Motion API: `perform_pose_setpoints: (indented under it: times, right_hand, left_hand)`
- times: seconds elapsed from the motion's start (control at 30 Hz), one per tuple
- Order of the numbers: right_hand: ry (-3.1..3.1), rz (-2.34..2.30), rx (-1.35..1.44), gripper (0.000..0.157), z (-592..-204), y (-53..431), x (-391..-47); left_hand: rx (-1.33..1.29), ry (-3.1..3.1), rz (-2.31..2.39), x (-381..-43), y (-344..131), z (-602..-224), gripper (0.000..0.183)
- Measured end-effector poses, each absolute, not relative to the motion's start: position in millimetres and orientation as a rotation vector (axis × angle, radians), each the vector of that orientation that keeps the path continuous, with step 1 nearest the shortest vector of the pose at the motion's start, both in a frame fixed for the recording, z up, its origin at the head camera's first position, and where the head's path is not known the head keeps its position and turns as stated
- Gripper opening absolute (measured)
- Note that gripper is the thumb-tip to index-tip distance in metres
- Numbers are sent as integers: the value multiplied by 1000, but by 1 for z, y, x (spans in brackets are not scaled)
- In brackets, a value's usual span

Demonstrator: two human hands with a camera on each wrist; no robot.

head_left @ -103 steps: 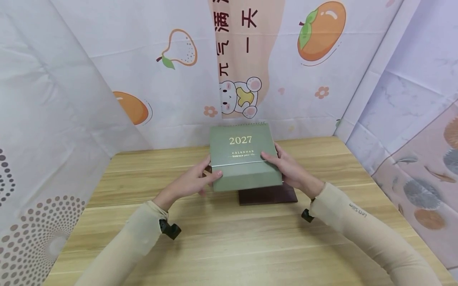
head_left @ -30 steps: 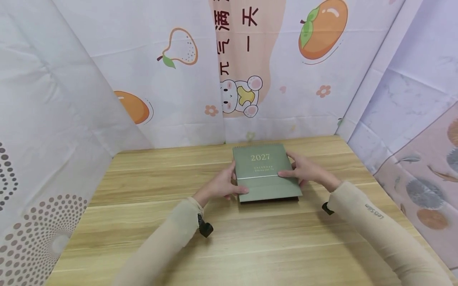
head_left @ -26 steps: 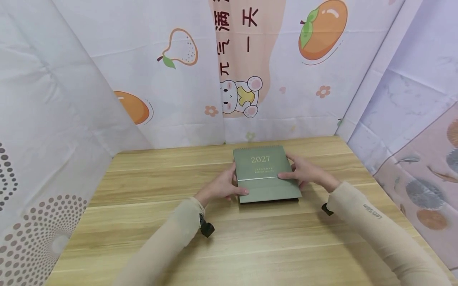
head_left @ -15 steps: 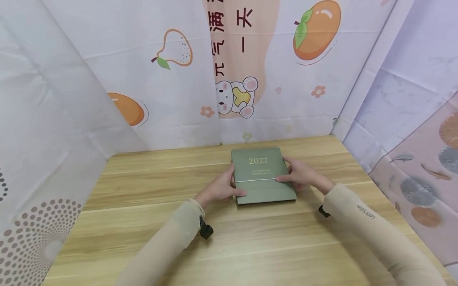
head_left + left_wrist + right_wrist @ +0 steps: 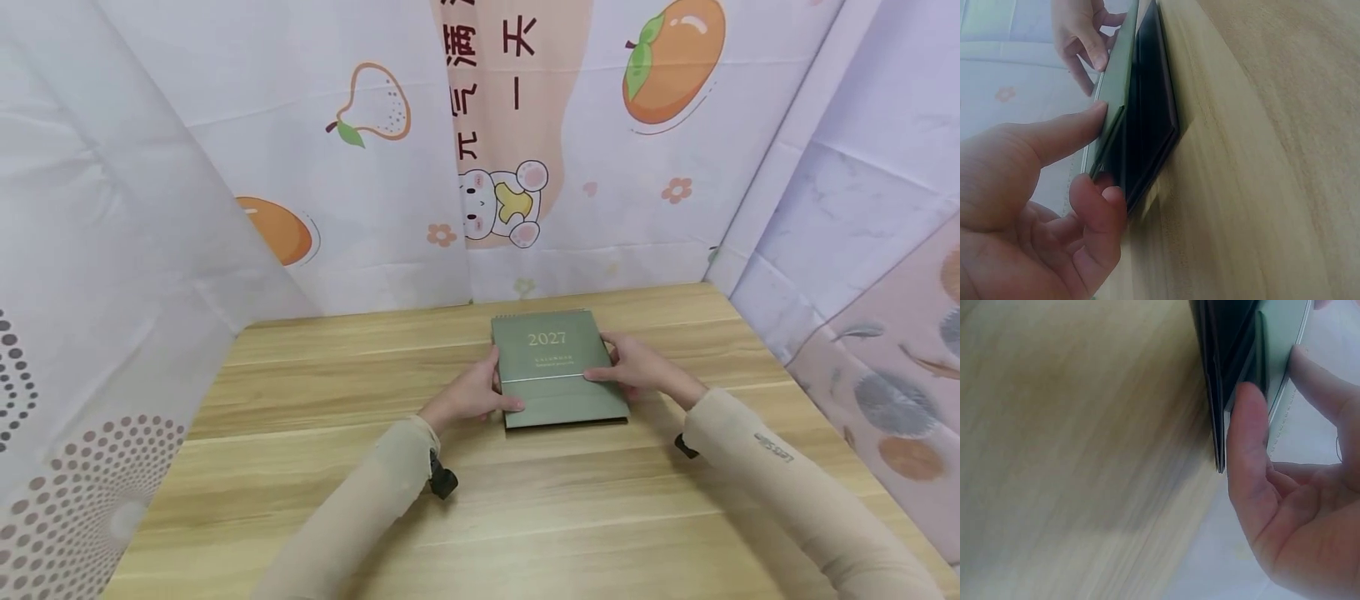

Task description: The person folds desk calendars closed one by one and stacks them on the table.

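Both hands hold a green 2027 desk calendar (image 5: 551, 400) by its two sides, at the back of the table right of centre. My left hand (image 5: 474, 392) pinches its left edge, thumb on top and fingers curled beneath. On the right edge my right hand (image 5: 637, 367) does the same, its thumb beside the pale line across the cover. Directly under the calendar lies a dark, flat, book-like thing (image 5: 1154, 94), its layered edges showing in both wrist views. The left wrist view has a narrow wedge of space between the two. From above, the calendar hides nearly all of it.
The wooden table (image 5: 315, 467) reaches back to a white printed curtain (image 5: 360, 192). Another patterned curtain (image 5: 862, 275) hangs along the right side, and a pale one (image 5: 90, 250) on the left. Small black cameras sit on both wrists.
From the early frame, both hands have brought the calendar right and down over the dark flat thing, which showed in front of it then. Over the last second it has sunk slightly.
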State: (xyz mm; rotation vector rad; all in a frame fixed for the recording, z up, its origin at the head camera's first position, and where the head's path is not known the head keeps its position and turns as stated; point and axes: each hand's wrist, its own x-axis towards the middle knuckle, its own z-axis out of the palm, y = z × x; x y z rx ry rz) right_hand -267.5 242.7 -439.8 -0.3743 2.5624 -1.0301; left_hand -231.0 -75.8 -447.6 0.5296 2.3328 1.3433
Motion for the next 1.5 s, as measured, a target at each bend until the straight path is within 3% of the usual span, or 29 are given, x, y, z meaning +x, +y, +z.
perform_pose_setpoints:
  times: [0.4, 0.97, 1.5]
  right_hand:
    - [2570, -868, -430, 84, -426, 244, -264]
    - [2592, -753, -455, 81, -425, 244, -266]
    - [2582, -691, -447, 81, -425, 241, -265]
  left_hand:
    - [560, 2353, 1291, -234, -69, -448, 86]
    - [504, 2331, 1260, -232, -68, -448, 109]
    - [503, 2374, 1230, -229, -70, -446, 100]
